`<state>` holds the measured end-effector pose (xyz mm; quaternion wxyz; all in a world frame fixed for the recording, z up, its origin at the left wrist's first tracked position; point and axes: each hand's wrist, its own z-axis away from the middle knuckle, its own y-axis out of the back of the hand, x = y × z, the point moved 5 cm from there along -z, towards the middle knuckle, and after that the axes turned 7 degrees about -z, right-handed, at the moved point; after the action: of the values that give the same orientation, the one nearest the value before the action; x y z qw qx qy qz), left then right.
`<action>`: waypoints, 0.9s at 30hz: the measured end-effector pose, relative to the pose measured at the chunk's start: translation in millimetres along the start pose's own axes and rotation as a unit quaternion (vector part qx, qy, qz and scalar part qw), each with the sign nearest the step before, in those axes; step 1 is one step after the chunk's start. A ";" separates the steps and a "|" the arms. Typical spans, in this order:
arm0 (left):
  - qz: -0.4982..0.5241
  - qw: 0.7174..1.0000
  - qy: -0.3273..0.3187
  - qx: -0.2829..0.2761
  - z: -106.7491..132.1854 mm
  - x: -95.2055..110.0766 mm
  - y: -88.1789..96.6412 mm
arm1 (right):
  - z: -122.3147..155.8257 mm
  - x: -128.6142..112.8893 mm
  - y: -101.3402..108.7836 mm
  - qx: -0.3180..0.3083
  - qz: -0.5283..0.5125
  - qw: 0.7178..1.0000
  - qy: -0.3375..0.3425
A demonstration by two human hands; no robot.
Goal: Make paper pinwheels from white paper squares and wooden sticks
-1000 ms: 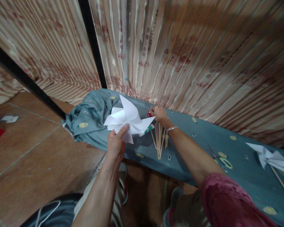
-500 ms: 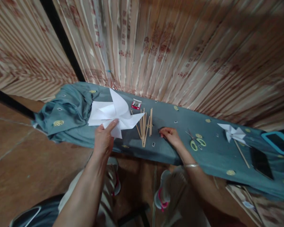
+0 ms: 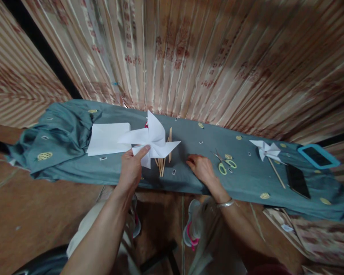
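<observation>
A white paper pinwheel (image 3: 156, 138) is pinched near its centre by my left hand (image 3: 133, 165), thumb on top. It is held over several thin wooden sticks (image 3: 162, 168) and covers part of them. To the right, my right hand (image 3: 200, 167) is low at the cloth, its fingers curled and pressed together; whatever they hold, if anything, is too small to make out. Beside that hand lie scissors (image 3: 223, 166) with green handles. Left of the pinwheel lies a stack of white paper (image 3: 110, 139). A small red box (image 3: 146, 124) is mostly hidden behind the pinwheel.
Farther right on the teal cloth (image 3: 189, 183) lie another white pinwheel on a stick (image 3: 266, 150), a dark phone (image 3: 297, 181) and a blue-framed device (image 3: 318, 156). A striped curtain (image 3: 177, 68) hangs along the back edge. A black pole (image 3: 46, 49) slants at the left.
My left hand has shifted the pinwheel rightward off the paper stack and over the sticks, covering most of the red box. My right hand stays low at the cloth. The view has turned slightly.
</observation>
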<state>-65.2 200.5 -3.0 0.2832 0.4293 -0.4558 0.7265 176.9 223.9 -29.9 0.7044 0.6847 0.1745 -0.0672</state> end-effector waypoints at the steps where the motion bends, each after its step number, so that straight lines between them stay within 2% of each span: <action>1: 0.001 1.000 0.002 -0.003 0.3 -2.0 -1.7 | 0.3 -1.9 -2.5 -0.007 0.010 1.000 0.004; 7: -0.016 0.999 0.022 -0.039 4.8 -12.7 -8.9 | 3.1 -3.5 -6.6 -0.020 0.044 0.999 0.014; 14: -0.016 0.997 0.048 -0.054 7.8 -24.7 -15.5 | 6.6 -1.6 -7.3 0.009 0.008 1.000 0.023; 21: 0.002 0.995 0.070 -0.064 10.8 -28.5 -23.8 | 7.4 1.2 -9.1 0.065 -0.116 0.991 0.020; 24: 0.007 0.995 0.073 -0.063 9.9 -28.7 -25.1 | 7.2 6.2 -4.8 0.089 -0.192 0.977 0.014; 27: 0.009 0.996 0.064 -0.062 7.9 -30.0 -25.4 | 8.6 16.9 8.0 0.110 -0.277 0.954 -0.005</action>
<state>-27.8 203.5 -17.1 0.3315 0.3590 -0.4849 0.7253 196.6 218.2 -28.1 0.5793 0.6823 0.3451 -0.2824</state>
